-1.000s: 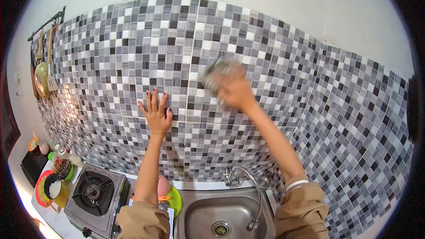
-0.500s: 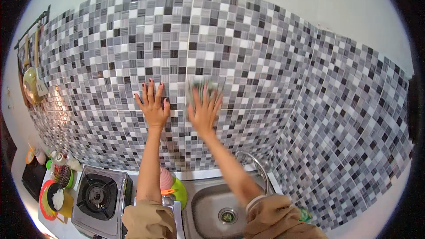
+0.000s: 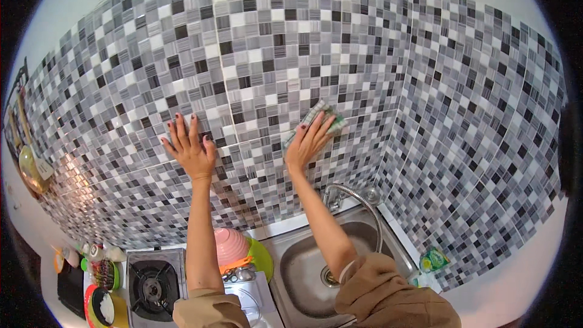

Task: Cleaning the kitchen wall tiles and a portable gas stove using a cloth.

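"Checked cloth point(image 3: 337, 123), green and white: where is it?"

"On the tiled wall point(image 3: 291, 42), just off the view's middle toward one o'clock, under the right hand point(image 3: 306, 146)."

"Gripped in a fist?"

"No, the fingers are stretched out, slightly parted, pinning it against the tiles; its edges show beyond the fingertips."

"And the left hand point(image 3: 193, 157)?"

"Out at nine o'clock, fingers spread wide, thumb apart, laid on bare tile and grasping nothing."

"What stands below?"

"At half past five there's a steel sink point(image 3: 297, 262), partly behind the right forearm, with a curved tap hose point(image 3: 378, 222) arching over it toward four o'clock. At seven, a pink bowl point(image 3: 229, 246) sits beside a lime-green one point(image 3: 262, 261). Half past seven has the stove point(image 3: 153, 288)."

"And toward four?"

"Past the hose, a green packet point(image 3: 433, 260) by the wall."
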### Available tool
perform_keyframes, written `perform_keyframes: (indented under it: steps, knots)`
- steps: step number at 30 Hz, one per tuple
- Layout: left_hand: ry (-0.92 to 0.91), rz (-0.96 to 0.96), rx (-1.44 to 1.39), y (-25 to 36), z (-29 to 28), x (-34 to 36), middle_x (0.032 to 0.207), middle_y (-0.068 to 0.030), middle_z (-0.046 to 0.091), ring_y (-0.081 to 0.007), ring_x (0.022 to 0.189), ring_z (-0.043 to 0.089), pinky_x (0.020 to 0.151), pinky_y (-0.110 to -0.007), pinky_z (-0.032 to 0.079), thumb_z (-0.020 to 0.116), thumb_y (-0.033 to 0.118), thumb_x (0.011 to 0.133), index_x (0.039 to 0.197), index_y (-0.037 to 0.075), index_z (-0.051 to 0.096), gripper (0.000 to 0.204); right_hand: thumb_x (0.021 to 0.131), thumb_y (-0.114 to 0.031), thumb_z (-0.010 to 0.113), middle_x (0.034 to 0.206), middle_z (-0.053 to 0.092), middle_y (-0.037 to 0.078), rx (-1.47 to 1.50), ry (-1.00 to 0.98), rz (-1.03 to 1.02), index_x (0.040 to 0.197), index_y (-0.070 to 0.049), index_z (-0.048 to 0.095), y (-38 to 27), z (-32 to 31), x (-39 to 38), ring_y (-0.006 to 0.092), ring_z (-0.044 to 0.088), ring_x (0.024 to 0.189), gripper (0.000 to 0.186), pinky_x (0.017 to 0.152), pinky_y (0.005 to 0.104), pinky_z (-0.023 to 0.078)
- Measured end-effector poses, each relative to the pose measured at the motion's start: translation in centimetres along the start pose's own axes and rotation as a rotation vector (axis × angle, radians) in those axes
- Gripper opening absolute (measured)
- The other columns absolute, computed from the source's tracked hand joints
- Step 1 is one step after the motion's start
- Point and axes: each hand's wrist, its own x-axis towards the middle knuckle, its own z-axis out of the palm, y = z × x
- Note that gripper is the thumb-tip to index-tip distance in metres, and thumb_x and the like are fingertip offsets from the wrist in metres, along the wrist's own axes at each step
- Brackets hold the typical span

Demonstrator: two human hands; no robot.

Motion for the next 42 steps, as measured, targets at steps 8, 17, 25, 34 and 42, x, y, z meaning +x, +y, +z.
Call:
perform_keyframes:
  steps: [8, 17, 25, 34, 42]
  knots:
    - [0.003, 0.015, 0.024, 0.0, 0.3, 0.0, 0.145, -0.0055, 0.029, -0.0271, 0.135, 0.022, 0.109, -0.05, 0.007, 0.037, 0.023, 0.081, 0.133, 0.02, 0.041, 0.052, 0.093, -0.031, 0.038, 0.149, -0.002, 0.019, 0.084, -0.348, 0.213, 0.142, -0.001, 0.013, 4.4, -1.9, -16.8, 0.038, 0.005, 0.136, 0.062, 0.109, 0.0487, 0.006]
    - [-0.007, 0.027, 0.036, -0.2, 0.5, -0.3, 0.144, -0.0083, 0.031, -0.0292, 0.134, 0.024, 0.109, -0.05, 0.007, 0.041, 0.026, 0.077, 0.131, 0.018, 0.044, 0.055, 0.092, -0.028, 0.041, 0.148, 0.005, 0.019, 0.329, 0.099, 0.842, 0.14, 0.002, 0.015, 15.3, 0.1, -23.7, 0.0315, 0.012, 0.136, 0.063, 0.108, 0.0384, 0.014]
    - [0.006, 0.014, 0.032, 0.0, 0.5, -0.4, 0.144, -0.0085, 0.031, -0.0303, 0.134, 0.024, 0.108, -0.051, 0.008, 0.04, 0.025, 0.078, 0.131, 0.018, 0.044, 0.054, 0.092, -0.028, 0.047, 0.125, 0.044, 0.028, 0.154, 0.208, 0.746, 0.122, 0.008, 0.042, 25.0, 0.5, -23.8, 0.0341, 0.042, 0.113, 0.047, 0.099, 0.0364, 0.03]
    - [0.003, 0.018, 0.032, -0.1, 0.3, -0.4, 0.143, -0.0089, 0.032, -0.0304, 0.134, 0.024, 0.109, -0.051, 0.007, 0.04, 0.027, 0.08, 0.131, 0.018, 0.044, 0.052, 0.087, -0.041, 0.049, 0.143, -0.015, 0.03, 0.328, -0.696, 0.577, 0.139, 0.007, 0.003, 1.8, -3.3, -26.0, 0.0457, -0.004, 0.134, 0.085, 0.108, 0.0507, 0.002]
    - [-0.033, 0.02, 0.027, -0.5, 0.0, -0.5, 0.143, -0.009, 0.031, -0.0299, 0.134, 0.023, 0.108, -0.052, 0.007, 0.042, 0.025, 0.079, 0.132, 0.019, 0.043, 0.053, 0.087, -0.028, 0.046, 0.146, 0.022, 0.015, -0.185, -0.4, -0.417, 0.132, -0.013, 0.043, -1.5, -0.7, -7.0, 0.0455, 0.021, 0.129, 0.047, 0.103, 0.0634, -0.002]
